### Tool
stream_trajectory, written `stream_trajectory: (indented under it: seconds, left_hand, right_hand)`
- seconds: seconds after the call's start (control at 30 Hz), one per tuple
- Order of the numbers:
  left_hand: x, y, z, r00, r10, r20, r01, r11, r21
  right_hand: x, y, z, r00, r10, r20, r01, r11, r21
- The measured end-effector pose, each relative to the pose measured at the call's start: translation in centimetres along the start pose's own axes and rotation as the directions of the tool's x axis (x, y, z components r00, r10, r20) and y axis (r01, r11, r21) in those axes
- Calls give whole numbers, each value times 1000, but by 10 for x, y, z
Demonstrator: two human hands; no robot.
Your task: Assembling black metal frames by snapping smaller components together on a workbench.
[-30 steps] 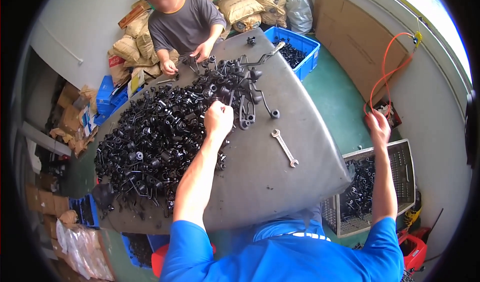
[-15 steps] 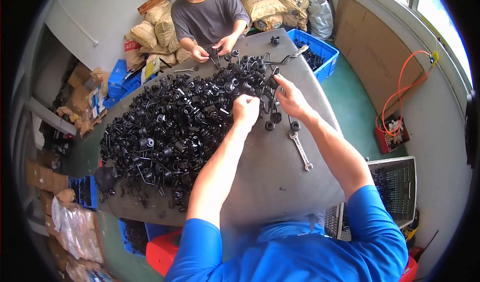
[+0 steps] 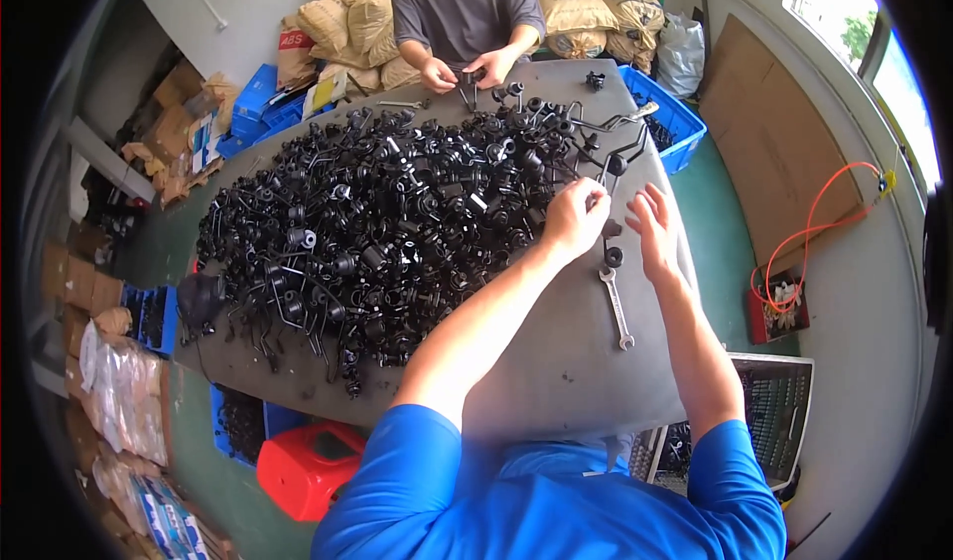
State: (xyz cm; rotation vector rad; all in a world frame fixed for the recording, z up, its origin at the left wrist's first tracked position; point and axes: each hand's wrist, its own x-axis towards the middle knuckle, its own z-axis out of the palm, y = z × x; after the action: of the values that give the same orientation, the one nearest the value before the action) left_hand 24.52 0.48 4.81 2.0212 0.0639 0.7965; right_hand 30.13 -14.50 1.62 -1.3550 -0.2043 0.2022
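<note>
My left hand (image 3: pixel 576 220) is closed, with thumb and fingertips pinched at a black bent rod with round bushings (image 3: pixel 617 165); the fingers partly hide the rod. To its right, my right hand (image 3: pixel 653 230) is open, fingers spread, holding nothing I can see. Just below the left fingertips a black bushing (image 3: pixel 613 257) rests on the grey tabletop, near the upper end of a silver wrench (image 3: pixel 617 310). A large heap of black metal-and-rubber parts (image 3: pixel 377 222) spreads left of my hands.
Across the table (image 3: pixel 536 381) a co-worker's hands (image 3: pixel 467 73) handle a black part. Beyond the far right edge stands a blue crate (image 3: pixel 670 113). A grey crate (image 3: pixel 774 411) is at my right and a red stool (image 3: pixel 308 466) at my left. Sacks (image 3: pixel 347 24) are piled behind.
My left hand has shifted right, away from the heap's edge, to the bent rod. My right hand has come off the parts and spread its fingers. The whole view has shifted slightly.
</note>
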Motion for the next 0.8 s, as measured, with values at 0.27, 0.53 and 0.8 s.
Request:
stream_trajectory:
  seconds: [0.27,0.53,0.8]
  left_hand:
    - [45,4,47,778,-580,242,613,617,-494]
    - [49,0,44,768,-574,283,639,661,-393]
    - [5,-28,9,742,-587,325,671,648,-361]
  right_hand:
    - [3,14,-6,999,-3,33,5,998,-69]
    - [40,28,-20,986,156,52,-159,986,52]
    - [128,41,-40,977,212,13,-182,807,562]
